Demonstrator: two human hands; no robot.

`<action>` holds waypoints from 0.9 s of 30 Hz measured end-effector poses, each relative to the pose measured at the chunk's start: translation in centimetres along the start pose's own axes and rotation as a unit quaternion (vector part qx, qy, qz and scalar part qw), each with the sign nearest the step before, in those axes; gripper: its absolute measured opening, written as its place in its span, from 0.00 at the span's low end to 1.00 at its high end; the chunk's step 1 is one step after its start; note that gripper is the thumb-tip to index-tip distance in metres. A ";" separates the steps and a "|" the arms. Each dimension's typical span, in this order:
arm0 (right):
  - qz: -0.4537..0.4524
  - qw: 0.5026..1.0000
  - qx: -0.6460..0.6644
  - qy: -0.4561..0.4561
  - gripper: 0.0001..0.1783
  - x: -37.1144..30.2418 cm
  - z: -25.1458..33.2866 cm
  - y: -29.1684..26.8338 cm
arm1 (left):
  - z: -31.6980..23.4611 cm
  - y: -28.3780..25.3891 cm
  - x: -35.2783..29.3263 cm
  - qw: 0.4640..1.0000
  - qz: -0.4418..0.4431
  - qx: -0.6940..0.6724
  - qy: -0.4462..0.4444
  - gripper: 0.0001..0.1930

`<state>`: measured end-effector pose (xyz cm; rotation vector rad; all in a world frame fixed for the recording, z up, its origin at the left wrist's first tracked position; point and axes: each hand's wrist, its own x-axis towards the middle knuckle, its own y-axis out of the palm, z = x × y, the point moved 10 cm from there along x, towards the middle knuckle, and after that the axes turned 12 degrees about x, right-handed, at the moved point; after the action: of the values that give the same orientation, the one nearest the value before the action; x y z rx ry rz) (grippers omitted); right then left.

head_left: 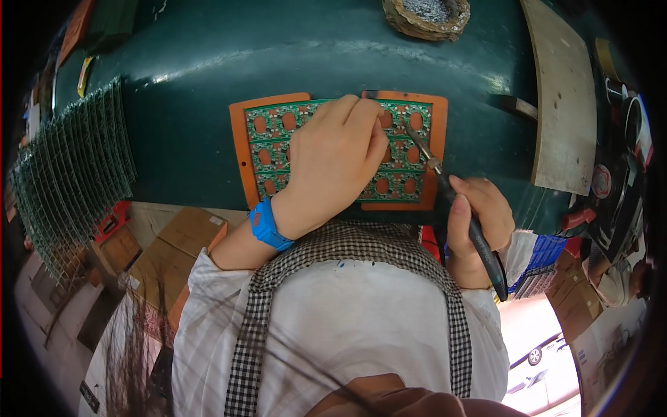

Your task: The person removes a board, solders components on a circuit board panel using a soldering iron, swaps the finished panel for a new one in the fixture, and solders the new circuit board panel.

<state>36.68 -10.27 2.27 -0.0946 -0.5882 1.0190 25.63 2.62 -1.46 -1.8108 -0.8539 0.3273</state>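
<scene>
A panel of small green circuit boards (278, 135) with rounded cut-outs lies in an orange frame (240, 149) on the bench in front of me. My left hand (333, 153) rests over the middle of the panel, fingers bent and drawn together. Whatever they pinch is hidden beneath them. A blue watch (265, 228) circles that wrist. In my right hand (483, 208) is a soldering iron (489, 259), gripped by its dark handle like a pen. Its tip reaches the upper right boards; whether it touches them I cannot tell.
Green circuit panels (69, 174) stand in a row at the bench's left side. A rough round bowl (417, 28) of silvery bits sits at the far edge. A wooden board (566, 104) borders the right. Cardboard boxes (174, 243) are below left.
</scene>
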 end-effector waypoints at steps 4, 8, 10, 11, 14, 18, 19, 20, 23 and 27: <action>0.008 1.000 0.002 0.013 0.06 0.1 -0.7 1.0 | -0.2 0.7 -0.1 0.999 0.006 -0.031 0.005 0.06; 0.011 1.000 -0.011 0.023 0.06 0.1 -1.0 1.3 | -0.4 0.9 -0.2 0.999 0.000 -0.023 0.022 0.06; 0.009 1.000 -0.012 0.025 0.06 0.1 -1.0 1.3 | -0.4 1.0 -0.1 0.999 0.001 -0.026 0.031 0.06; 0.010 0.999 -0.015 0.026 0.05 0.1 -0.9 1.3 | -0.6 1.0 -0.1 0.999 0.002 -0.029 0.040 0.06; 0.005 1.000 -0.023 0.012 0.04 -0.5 -0.1 0.5 | 0.3 1.0 -0.5 0.994 0.071 -0.076 -0.030 0.06; -0.008 1.000 -0.001 -0.020 0.05 -2.0 0.5 -0.1 | -0.1 1.3 -2.3 0.989 0.092 -0.111 -0.023 0.05; -0.002 1.000 0.009 -0.023 0.05 -2.1 0.7 0.0 | -0.4 1.3 -2.6 0.990 0.080 -0.112 -0.007 0.05; -0.003 1.000 0.010 -0.024 0.05 -2.2 0.8 0.0 | -0.8 1.1 -2.7 0.991 0.068 -0.113 0.008 0.05; 0.014 1.000 0.004 -0.014 0.05 -2.3 0.6 0.6 | -1.0 1.0 -2.7 0.994 0.058 -0.093 0.008 0.05; 0.022 1.000 -0.007 -0.005 0.05 -2.6 0.6 0.9 | -1.2 1.3 -2.9 0.994 0.066 -0.090 0.012 0.05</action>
<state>34.69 -12.05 1.37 -0.1150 -0.6035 1.0596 24.81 -0.47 -2.59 -2.0395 -0.7680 0.3198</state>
